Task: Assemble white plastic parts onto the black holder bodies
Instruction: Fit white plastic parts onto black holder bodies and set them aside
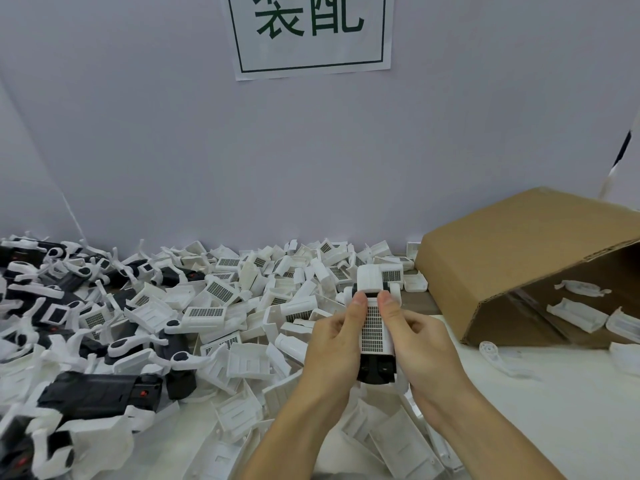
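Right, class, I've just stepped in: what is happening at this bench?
A person holds one holder body in both hands above the table. The left hand and right hand grip its sides, both thumbs pressing at the top of the white gridded part on its face. A heap of loose white parts lies behind, black holder bodies pile up at left, and a tipped cardboard box sits at right.
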The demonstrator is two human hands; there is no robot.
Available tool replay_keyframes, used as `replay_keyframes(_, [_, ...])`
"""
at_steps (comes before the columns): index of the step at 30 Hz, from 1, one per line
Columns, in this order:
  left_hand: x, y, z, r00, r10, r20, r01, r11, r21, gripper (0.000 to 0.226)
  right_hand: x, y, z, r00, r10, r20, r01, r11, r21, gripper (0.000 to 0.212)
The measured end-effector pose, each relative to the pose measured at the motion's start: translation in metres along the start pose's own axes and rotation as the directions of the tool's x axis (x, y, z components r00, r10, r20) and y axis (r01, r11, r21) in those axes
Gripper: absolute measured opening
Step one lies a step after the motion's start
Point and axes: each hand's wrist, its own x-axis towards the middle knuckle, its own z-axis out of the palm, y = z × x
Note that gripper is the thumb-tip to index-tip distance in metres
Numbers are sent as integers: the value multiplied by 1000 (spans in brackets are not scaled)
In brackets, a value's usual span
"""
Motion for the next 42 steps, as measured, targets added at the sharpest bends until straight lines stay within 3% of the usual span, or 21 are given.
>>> replay_keyframes(6, [0,1,0,1000,3,19,-3,1000,7,52,2,0,-2,1000,-15,10,15,1000,12,45])
replay_keyframes(13, [3,-1,0,998,-53,23,54,998,-22,44,3,2,-2,997,80,-9,-79,993,90,50])
replay_keyframes(18, [3,-1,-2,999,-50,8,50,999,15,48,4,4,-2,998,60,-18,-57,989,138,51])
replay_keyframes(22, [2,-2,-3,998,-62,14,62,998,9,39,6,2,-7,999,32,16,-34,987,158,42])
replay_keyframes(27, [2,-3,-2,999,29,-38,-27,998,57,47,8,3,-9,1000,-16,22,14,995,94,31])
replay_keyframes(32, [3,-5,-1,998,49,-41,-43,991,130,40,8,5,-8,996,-89,-22,89,996,6,30])
replay_keyframes(37, [2,-4,1,997,35,-64,-32,998,51,42,10,4,-9,1000,-19,21,16,994,106,34])
replay_keyframes(42, [5,-5,-5,999,-16,-40,13,996,-87,23,12,2,-17,994,-3,110,-6,997,80,29])
